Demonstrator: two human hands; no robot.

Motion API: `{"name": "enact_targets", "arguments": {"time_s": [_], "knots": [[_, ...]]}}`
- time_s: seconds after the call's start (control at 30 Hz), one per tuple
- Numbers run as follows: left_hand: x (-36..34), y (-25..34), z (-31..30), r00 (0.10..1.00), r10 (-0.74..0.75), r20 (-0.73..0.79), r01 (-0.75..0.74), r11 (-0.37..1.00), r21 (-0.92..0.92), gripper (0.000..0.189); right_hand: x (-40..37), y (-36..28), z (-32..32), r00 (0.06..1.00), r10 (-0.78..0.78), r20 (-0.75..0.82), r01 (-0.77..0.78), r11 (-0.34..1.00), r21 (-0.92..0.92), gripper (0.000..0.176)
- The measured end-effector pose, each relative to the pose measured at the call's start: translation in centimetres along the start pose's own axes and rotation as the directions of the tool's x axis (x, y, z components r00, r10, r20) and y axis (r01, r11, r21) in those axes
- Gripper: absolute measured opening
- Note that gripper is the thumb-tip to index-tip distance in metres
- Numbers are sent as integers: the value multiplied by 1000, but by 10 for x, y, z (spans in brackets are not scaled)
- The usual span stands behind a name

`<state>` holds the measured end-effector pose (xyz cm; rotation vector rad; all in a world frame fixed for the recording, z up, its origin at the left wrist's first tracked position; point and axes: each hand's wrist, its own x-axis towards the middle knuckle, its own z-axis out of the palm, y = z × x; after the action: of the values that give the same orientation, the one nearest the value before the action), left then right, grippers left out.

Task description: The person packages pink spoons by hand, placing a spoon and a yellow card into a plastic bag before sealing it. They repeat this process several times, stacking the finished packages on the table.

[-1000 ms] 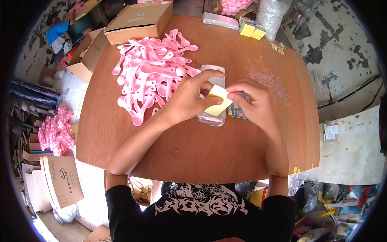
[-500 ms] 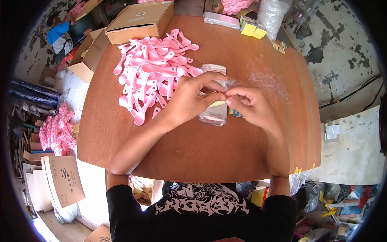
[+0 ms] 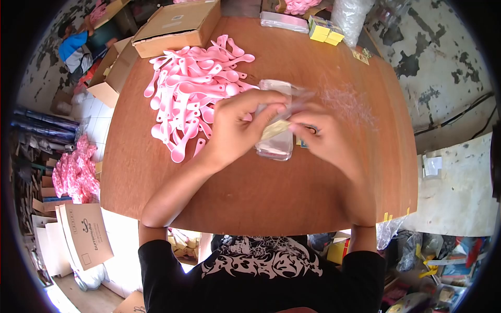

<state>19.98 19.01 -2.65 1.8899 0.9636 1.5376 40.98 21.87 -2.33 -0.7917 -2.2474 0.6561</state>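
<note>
My left hand (image 3: pixel 237 125) is closed, thumb and fingers pinching a small clear plastic bag (image 3: pixel 300 98) with a pale yellow card (image 3: pixel 275 129) showing at the thumb. Close beside it, my right hand (image 3: pixel 326 136) is blurred by motion, its fingers curled near the card's right end; what they pinch is hard to make out. Beneath both hands lies a stack of clear plastic bags (image 3: pixel 275 150) on the table. A small printed card (image 3: pixel 302 142) peeks out under the right hand. Left of the hands spreads a big heap of pink spoons (image 3: pixel 195 86).
Thin clear plastic strips (image 3: pixel 347 104) lie scattered to the right on the brown table (image 3: pixel 250 208). At the back are a cardboard box (image 3: pixel 177 26), a clear pack (image 3: pixel 284 22), yellow boxes (image 3: pixel 326 31) and a bulky plastic bag (image 3: pixel 352 18). Another person (image 3: pixel 75 47) sits far left.
My hands have drawn slightly apart; the right one has shifted a little right and down. More of the yellow card shows, and the clear plastic is blurred.
</note>
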Motion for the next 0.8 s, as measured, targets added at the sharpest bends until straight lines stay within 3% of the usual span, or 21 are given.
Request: {"name": "enact_targets", "arguments": {"time_s": [0.07, 0.1, 0.17, 0.2, 0.23, 0.3, 0.37, 0.43, 0.5, 0.53, 0.57, 0.63, 0.7, 0.8], "knots": [[2, -4, -4, 983, 104, -150, -106, 994, -9, 17, 2, -9, -36, 998, 61, 11, -60, 993, -97, 14], [4, -5, -5, 983, 103, -149, -106, 994, -8, 17, -1, -6, -51, 1000, 8, -16, -10, 994, -110, 13], [7, -5, -7, 945, 259, -201, -272, 962, -37, 27, -7, -6, -75, 998, -45, -42, 39, 992, -123, 11], [7, -6, -6, 945, 259, -200, -271, 962, -37, 27, -11, -11, -85, 994, 42, -101, -52, 994, -99, 11], [8, -7, -4, 918, 343, -197, -361, 930, -62, 34, -13, -14, -94, 979, 130, -159, -142, 987, -70, 10], [8, -11, -2, 885, 424, -193, -446, 890, -91, 41, -19, -15, -108, 973, 144, -178, -157, 986, -56, 11], [7, -16, -1, 836, 545, -64, -548, 830, -103, 50, -23, -16, -116, 967, 159, -198, -170, 985, -40, 12], [3, -23, 3, 863, 505, -22, -502, 851, -155, 45, -27, -16, -119, 936, 205, -286, -231, 971, -59, 12], [-1, -34, 7, 934, 321, 157, -320, 947, -33, 36, -28, -16, -121, 938, 172, -303, -208, 974, -91, 11], [-5, -34, 13, 973, 113, 200, -87, 987, -136, 30, -28, -16, -122, 939, 135, -316, -183, 975, -126, 11], [-5, -37, 14, 973, 115, 202, -88, 987, -136, 30, -28, -18, -122, 938, 135, -318, -183, 975, -125, 11], [-6, -46, 14, 876, -96, 474, 142, 988, -63, 32, -28, -23, -121, 937, 172, -303, -215, 970, -115, 11], [-10, -59, 16, 853, -77, 516, 122, 991, -53, 38, -27, -25, -117, 949, 139, -281, -170, 981, -90, 10], [-13, -65, 11, 727, -101, 680, 38, 993, 107, 56, -20, -32, -109, 971, 73, -227, -102, 988, -116, 10]]}}
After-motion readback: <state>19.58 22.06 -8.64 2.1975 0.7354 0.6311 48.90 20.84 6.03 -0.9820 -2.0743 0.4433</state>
